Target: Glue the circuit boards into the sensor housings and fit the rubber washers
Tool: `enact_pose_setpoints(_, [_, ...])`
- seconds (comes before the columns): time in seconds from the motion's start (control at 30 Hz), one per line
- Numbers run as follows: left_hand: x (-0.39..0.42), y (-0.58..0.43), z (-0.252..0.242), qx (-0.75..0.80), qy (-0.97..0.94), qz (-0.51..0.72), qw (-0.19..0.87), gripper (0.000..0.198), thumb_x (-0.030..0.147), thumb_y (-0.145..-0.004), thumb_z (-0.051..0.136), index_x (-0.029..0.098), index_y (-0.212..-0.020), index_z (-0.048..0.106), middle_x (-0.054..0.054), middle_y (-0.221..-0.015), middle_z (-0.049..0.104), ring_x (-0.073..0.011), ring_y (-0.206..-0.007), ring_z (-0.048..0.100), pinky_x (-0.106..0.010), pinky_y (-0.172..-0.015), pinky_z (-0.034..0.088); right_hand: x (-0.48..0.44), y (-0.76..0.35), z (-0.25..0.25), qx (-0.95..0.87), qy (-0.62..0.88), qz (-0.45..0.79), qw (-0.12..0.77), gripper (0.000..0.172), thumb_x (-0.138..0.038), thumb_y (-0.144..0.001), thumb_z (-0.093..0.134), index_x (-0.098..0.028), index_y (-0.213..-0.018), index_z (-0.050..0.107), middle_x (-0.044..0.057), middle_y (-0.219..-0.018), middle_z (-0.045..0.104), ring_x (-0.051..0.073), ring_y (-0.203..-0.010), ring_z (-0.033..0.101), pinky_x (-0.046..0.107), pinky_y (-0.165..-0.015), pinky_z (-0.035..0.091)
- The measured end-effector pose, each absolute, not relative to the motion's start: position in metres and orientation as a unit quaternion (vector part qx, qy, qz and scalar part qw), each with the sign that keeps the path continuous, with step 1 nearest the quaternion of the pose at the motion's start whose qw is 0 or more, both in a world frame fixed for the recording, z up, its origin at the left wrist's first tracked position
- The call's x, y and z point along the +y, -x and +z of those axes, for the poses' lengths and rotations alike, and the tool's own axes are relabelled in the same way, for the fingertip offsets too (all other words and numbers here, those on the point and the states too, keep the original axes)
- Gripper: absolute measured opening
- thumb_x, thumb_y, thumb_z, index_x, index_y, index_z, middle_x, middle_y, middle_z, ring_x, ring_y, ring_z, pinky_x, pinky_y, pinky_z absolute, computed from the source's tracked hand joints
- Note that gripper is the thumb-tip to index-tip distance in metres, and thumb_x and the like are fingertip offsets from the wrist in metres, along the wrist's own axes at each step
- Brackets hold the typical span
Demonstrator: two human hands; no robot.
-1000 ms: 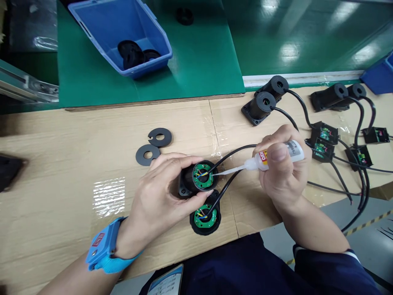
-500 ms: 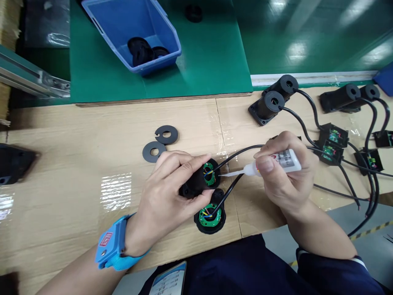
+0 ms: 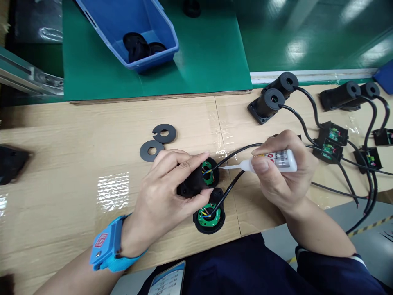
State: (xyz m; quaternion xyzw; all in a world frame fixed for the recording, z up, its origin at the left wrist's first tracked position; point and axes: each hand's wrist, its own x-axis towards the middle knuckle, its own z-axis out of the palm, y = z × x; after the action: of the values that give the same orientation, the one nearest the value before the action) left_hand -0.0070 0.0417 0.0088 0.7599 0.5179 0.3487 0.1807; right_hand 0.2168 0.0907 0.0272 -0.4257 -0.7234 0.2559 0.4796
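Observation:
My left hand (image 3: pixel 172 188) is closed around a black cylindrical housing (image 3: pixel 195 179), tilted so its open end faces right. Inside that end are a green circuit board (image 3: pixel 208 173), thin coloured wires and a black cable. My right hand (image 3: pixel 284 176) grips a small white glue bottle (image 3: pixel 279 160). Its thin nozzle (image 3: pixel 231 166) points left, with the tip at the housing's rim; whether it touches I cannot tell. Just below the housing lies a black round part (image 3: pixel 209 221) with another green board and a cable. Two dark flat rings (image 3: pixel 165 133) lie beyond my left hand, one with a slot.
A blue bin (image 3: pixel 153 61) with black parts stands on a green board (image 3: pixel 211 69) at the back. Finished-looking black housings (image 3: pixel 270 102) with cables and small boxes (image 3: pixel 333 133) occupy the right side. A black part (image 3: pixel 12 164) sits at the far left.
The nozzle tip has shifted slightly up along the housing's rim as my right hand moved a little up and left. The whole view has shifted slightly. Both hands keep their holds.

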Motion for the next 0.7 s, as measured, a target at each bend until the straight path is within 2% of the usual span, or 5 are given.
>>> enact_pose_setpoints(0.17, [0.042, 0.008, 0.008, 0.526, -0.755, 0.343, 0.188, 0.057, 0.02, -0.08, 0.077, 0.03, -0.134, 0.062, -0.002, -0.104, 0.068, -0.0209, -0.096, 0.066, -0.042, -0.093, 0.056, 0.09, -0.215, 0.025, -0.719, 0.422, 0.26, 0.487, 0.025, -0.047, -0.092, 0.075, -0.026, -0.084, 0.064, -0.003, -0.069, 0.062, 0.013, -0.055, 0.054, 0.033, -0.049, 0.04])
enact_pose_setpoints(0.4, [0.045, 0.009, 0.006, 0.523, -0.738, 0.344, 0.251, 0.05, 0.03, -0.081, 0.083, 0.029, -0.127, 0.064, -0.002, -0.115, 0.074, -0.0231, -0.109, 0.067, -0.042, -0.098, 0.057, 0.098, -0.209, 0.022, -0.622, 0.419, 0.319, 0.58, 0.037, -0.058, -0.093, 0.069, -0.027, -0.074, 0.063, -0.004, -0.061, 0.056, 0.012, -0.047, 0.045, 0.032, -0.041, 0.029])
enact_pose_setpoints(0.57, [0.046, 0.005, 0.001, 0.531, -0.671, 0.356, 0.376, 0.052, 0.028, -0.083, 0.082, 0.026, -0.13, 0.06, -0.003, -0.125, 0.073, -0.0218, -0.112, 0.072, -0.035, -0.097, 0.062, 0.098, -0.202, 0.021, -0.608, 0.393, 0.394, 0.566, 0.028, -0.047, -0.093, 0.074, -0.025, -0.078, 0.064, -0.005, -0.065, 0.06, 0.011, -0.049, 0.051, 0.028, -0.043, 0.038])
enact_pose_setpoints(0.7, [0.046, 0.003, -0.003, 0.517, -0.64, 0.373, 0.428, 0.055, 0.028, -0.082, 0.083, 0.025, -0.132, 0.059, -0.005, -0.125, 0.074, -0.0237, -0.114, 0.072, -0.036, -0.099, 0.063, 0.094, -0.198, 0.023, -0.634, 0.408, 0.393, 0.526, 0.027, -0.045, -0.093, 0.073, -0.025, -0.079, 0.063, -0.005, -0.067, 0.059, 0.01, -0.053, 0.051, 0.027, -0.047, 0.042])
